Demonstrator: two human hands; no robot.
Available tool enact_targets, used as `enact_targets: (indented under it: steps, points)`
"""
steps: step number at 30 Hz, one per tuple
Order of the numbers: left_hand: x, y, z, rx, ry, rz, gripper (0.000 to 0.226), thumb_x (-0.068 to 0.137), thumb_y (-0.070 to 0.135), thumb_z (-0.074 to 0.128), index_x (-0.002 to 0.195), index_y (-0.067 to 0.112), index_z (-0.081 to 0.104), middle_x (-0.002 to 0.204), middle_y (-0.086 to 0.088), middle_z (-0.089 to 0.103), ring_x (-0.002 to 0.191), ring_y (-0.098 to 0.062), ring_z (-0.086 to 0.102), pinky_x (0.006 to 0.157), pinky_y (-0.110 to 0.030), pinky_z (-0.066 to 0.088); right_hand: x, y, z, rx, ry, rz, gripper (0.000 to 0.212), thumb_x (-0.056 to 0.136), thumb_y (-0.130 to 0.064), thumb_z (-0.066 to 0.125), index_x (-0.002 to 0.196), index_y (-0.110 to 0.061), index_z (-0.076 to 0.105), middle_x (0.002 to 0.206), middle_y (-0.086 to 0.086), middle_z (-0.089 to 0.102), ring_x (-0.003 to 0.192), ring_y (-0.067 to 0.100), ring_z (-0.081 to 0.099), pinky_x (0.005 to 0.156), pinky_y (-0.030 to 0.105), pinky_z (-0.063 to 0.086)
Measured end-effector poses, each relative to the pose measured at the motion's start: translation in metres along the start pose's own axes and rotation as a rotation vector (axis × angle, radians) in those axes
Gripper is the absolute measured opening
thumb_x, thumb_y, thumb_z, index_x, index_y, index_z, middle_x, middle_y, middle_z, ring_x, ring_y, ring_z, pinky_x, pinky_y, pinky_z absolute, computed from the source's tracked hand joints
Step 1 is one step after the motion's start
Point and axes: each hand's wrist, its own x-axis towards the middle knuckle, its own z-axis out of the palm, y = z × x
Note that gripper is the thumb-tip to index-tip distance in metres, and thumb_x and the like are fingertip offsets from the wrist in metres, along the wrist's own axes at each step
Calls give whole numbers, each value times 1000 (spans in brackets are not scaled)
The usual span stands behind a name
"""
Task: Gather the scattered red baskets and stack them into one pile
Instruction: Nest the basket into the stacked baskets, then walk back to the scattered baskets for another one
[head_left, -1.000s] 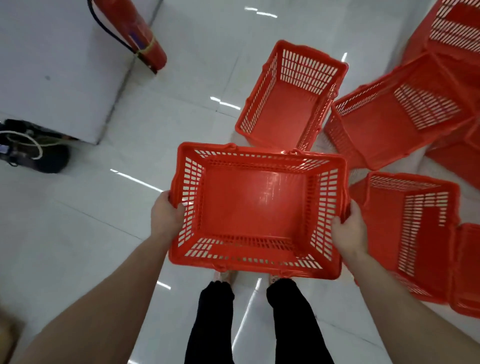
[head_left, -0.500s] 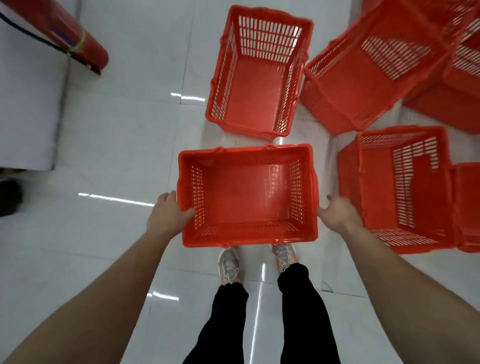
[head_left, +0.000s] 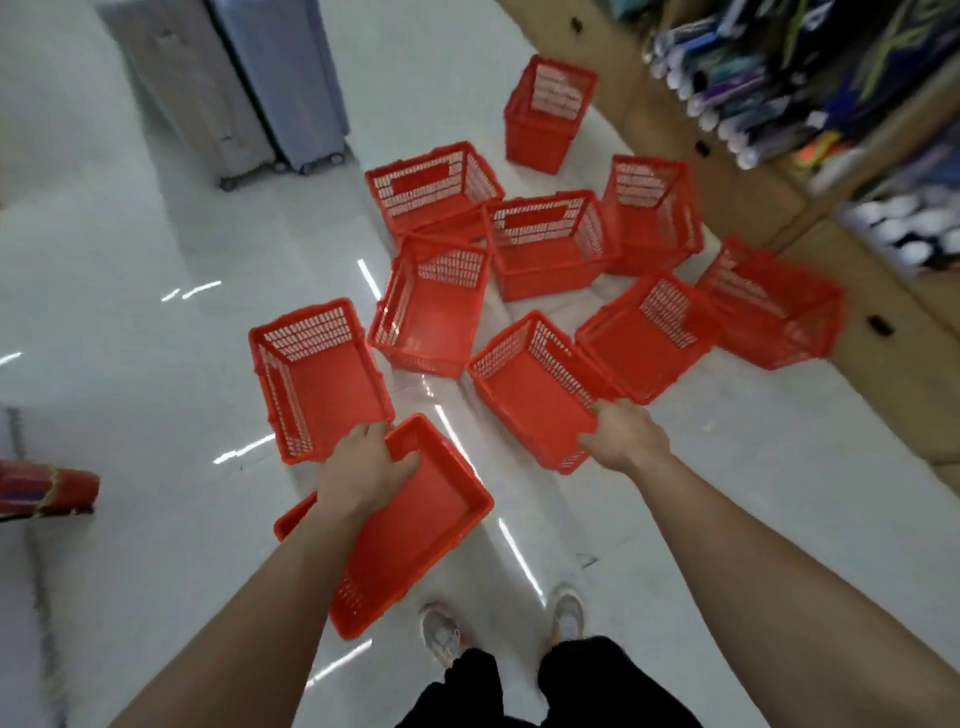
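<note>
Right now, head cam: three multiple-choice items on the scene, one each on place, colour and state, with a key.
1. Where is the right hand?
A) at the near corner of a floor basket
B) on the shelf
C) on the shoes

2. What colour are the baskets?
A) blue
B) red
C) green

3. What is the left hand doing?
A) hanging empty
B) gripping the held basket by its rim
C) out of view

Key:
1 A, the right hand meets the floor basket's near corner.
2 B, every basket in view is red.
3 B, its fingers curl over the rim, and the held basket tilts in front of the legs.
</note>
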Motion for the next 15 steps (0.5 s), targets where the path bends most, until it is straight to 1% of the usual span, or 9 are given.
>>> enact_targets:
  steps: [2,4,8,11,13,15]
  points:
    - [1,55,-8,24,-29,79,65,81,59,57,131,16,54,130,-9,56,119,-32,53,97,-42,44,-19,49,-22,48,44,72,58,82,-51,59,133,-25,56,131,10,55,123,34,52,98,45,47]
    - [3,111,-7,43,-59,167,66,82,56,57,134,17,53,133,-8,56,121,-30,53,98,-42,44,-34,100,-39,98,80,152,59,82,-50,58,135,-25,55,132,9,54,122,34,51,96,44,46]
    - [1,224,11,128,-109,324,69,79,62,53,132,19,54,129,-7,58,117,-28,54,98,-43,45,-53,204,-64,153,97,279,61,84,-51,56,138,-23,52,136,9,51,123,33,50,94,43,45]
    - [-7,303,33,174,-109,398,72,79,61,53,136,17,52,132,-10,57,119,-31,54,99,-42,45,-59,277,-78,188,97,334,62,85,-50,56,140,-21,51,137,10,50,124,33,49,95,43,44]
    - [-11,353,49,196,-107,425,69,79,62,53,134,20,53,132,-9,57,118,-32,55,97,-42,46,-58,325,-87,207,105,351,61,86,-48,56,141,-21,49,137,10,49,125,33,47,96,43,43]
    - [-14,401,66,211,-104,437,69,78,63,54,131,19,53,132,-9,57,118,-33,56,97,-42,46,-53,370,-98,222,112,354,60,88,-47,56,140,-20,49,137,10,48,125,32,46,95,42,42]
